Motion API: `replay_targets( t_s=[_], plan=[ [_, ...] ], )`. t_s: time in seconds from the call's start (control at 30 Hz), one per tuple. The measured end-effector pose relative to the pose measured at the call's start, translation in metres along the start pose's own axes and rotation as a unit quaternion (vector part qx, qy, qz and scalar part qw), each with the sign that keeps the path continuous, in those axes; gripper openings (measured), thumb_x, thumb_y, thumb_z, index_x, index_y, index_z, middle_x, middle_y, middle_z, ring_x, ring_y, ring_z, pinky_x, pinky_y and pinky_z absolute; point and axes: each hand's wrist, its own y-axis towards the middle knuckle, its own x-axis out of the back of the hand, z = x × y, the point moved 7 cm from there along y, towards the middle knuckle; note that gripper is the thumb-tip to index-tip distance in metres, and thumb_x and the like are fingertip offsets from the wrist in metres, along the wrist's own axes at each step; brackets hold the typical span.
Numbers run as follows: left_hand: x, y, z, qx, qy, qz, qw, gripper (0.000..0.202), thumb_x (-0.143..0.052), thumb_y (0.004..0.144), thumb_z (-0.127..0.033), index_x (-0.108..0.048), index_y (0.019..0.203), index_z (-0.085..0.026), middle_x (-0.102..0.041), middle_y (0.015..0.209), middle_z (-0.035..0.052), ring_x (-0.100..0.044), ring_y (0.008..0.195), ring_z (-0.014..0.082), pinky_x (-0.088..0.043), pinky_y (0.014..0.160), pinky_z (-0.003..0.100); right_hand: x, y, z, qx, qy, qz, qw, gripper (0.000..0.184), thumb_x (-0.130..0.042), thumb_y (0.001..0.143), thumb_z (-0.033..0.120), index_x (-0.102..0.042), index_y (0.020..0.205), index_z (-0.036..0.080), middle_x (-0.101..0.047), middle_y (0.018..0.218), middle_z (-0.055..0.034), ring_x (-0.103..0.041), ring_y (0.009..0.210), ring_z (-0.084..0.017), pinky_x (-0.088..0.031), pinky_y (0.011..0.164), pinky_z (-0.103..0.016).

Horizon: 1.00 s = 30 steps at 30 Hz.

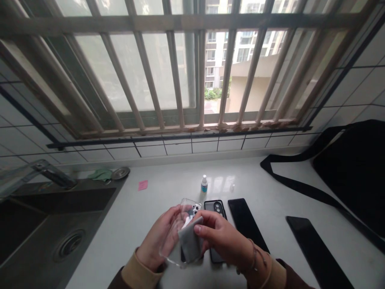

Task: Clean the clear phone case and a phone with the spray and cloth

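A home kitchen is shown. A steel sink (45,228) with a round drain and a tap (51,172) is set into the white table (270,184), and white wall tiles (180,147) are laid behind it. A barred window (180,72) is placed above, through which apartment blocks (240,44) are seen, so a flat in a residential building is suggested.

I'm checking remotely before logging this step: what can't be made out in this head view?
- Clear phone case: lower part hidden by the grey cloth and right hand.
- Left hand: fingers blurred behind the case.
- Black cased phone: lower half behind the right hand.
- Small bottle: label too small.
- Black bag: cut off at right edge.
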Motion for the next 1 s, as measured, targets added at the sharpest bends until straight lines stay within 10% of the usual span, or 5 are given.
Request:
replay_targets(
  t_s=[0.2, 0.47, 0.6, 0.73, 1.0],
  plan=[
    [-0.023, -0.009, 0.013, 0.054, -0.09, 0.138, 0.985, 0.035, -0.05, 0.107, -0.043, -0.065, 0.126, -0.017, -0.075, 0.12, 0.0169, -0.076, 0.097, 0.0283, -0.059, 0.09, 0.045, -0.003, -0.001, 0.002, 0.004, 0.038, -0.013, 0.999, 0.037, -0.087, 0.086, 0.044, -0.07, 0.098, 0.014, -0.064, 0.083, -0.0003, -0.062, 0.065, -0.01, -0.058, 0.055, -0.021],
    [-0.024, -0.008, 0.01, 0.038, -0.086, 0.081, 0.992, 0.054, -0.047, 0.108, -0.048, -0.037, 0.155, -0.024, -0.074, 0.114, 0.0149, -0.076, 0.092, 0.0249, -0.06, 0.08, 0.037, 0.026, -0.003, 0.024, 0.015, 0.035, -0.217, 0.975, 0.049, -0.083, 0.086, 0.053, -0.076, 0.113, 0.013, -0.076, 0.101, -0.0096, -0.072, 0.083, -0.019, -0.063, 0.075, -0.031],
    [-0.028, -0.012, 0.01, 0.01, -0.03, 0.053, 0.998, 0.063, -0.043, 0.11, -0.051, -0.024, 0.164, -0.027, -0.074, 0.108, 0.0146, -0.074, 0.086, 0.0222, -0.059, 0.075, 0.034, 0.044, -0.017, 0.058, 0.127, -0.254, -0.324, 0.902, 0.04, -0.067, 0.1, 0.05, -0.08, 0.116, 0.016, -0.081, 0.11, -0.0126, -0.076, 0.1, -0.029, -0.062, 0.094, -0.043],
    [-0.037, -0.016, 0.02, -0.008, 0.009, 0.052, 0.999, 0.065, -0.045, 0.108, -0.056, -0.031, 0.165, -0.028, -0.072, 0.121, 0.0158, -0.073, 0.099, 0.0259, -0.06, 0.08, 0.039, 0.018, -0.02, 0.061, 0.24, -0.522, -0.265, 0.775, 0.036, -0.058, 0.103, 0.025, -0.076, 0.133, 0.021, -0.076, 0.133, -0.0133, -0.073, 0.124, -0.031, -0.057, 0.112, -0.048],
    [-0.034, -0.009, 0.041, -0.015, -0.044, 0.066, 0.997, 0.062, -0.048, 0.108, -0.054, -0.041, 0.165, -0.03, -0.052, 0.163, 0.0124, -0.045, 0.152, 0.0307, -0.044, 0.118, 0.047, -0.015, -0.011, 0.034, 0.297, -0.626, -0.171, 0.701, 0.044, -0.05, 0.106, 0.012, -0.065, 0.148, 0.014, -0.063, 0.151, -0.0176, -0.063, 0.14, -0.027, -0.054, 0.119, -0.04]
  ],
)
